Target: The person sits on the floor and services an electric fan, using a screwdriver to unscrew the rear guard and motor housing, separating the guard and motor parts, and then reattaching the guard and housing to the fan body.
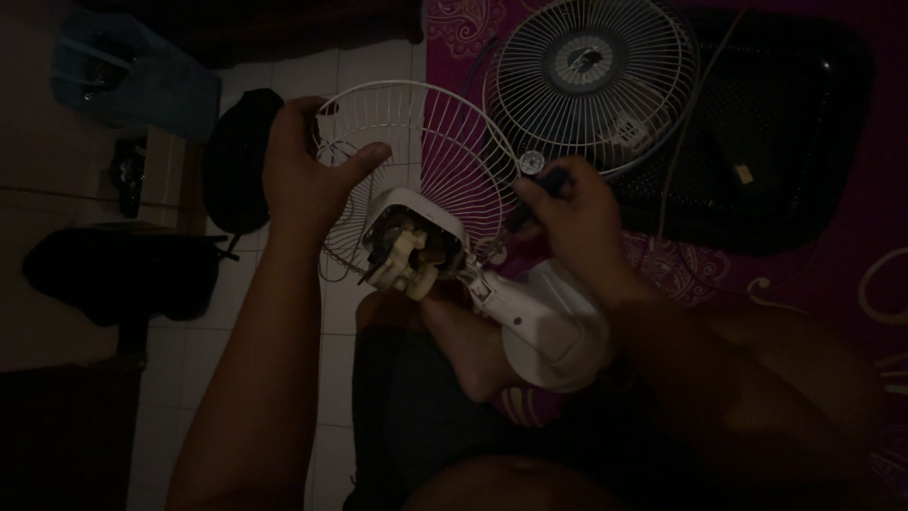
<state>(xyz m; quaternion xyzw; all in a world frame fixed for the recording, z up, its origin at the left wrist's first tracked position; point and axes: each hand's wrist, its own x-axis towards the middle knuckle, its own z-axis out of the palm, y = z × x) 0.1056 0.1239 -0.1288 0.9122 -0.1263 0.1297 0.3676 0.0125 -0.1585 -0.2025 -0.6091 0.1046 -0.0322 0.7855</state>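
Dim shot from above, fan in pieces on the floor.

Left hand (307, 175) clamped on the rim of the rear wire guard (416, 170), fingers (364, 156) curled through the wires, thumb over the top. Guard tilted, touching the back of the motor head (413, 241).

Right hand (572, 222) closed round a dark-handled screwdriver (530, 203), shaft angled down toward the motor head; tip lost in shadow, contact not confirmed.

Motor head exposed, cover off, cream plastic parts and windings visible. Sat atop the white fan stand (549, 326), which rested against a bare foot (468, 345).

Second grille (591, 80) lying flat on the purple patterned mat (832, 274), well apart from both hands, partly over a black tray (794, 142). White cable (690, 104) draped across that tray.

Risks, judged from this:
- Poor light, so driver could slip off the screw and gouge windings or stab the foot just beside.
- Guard held by 1 hand only; could swing and bend wires.
- Loose screws likely to vanish on the patterned mat.
- Cable plug state unknown; live motor would be a shock risk.
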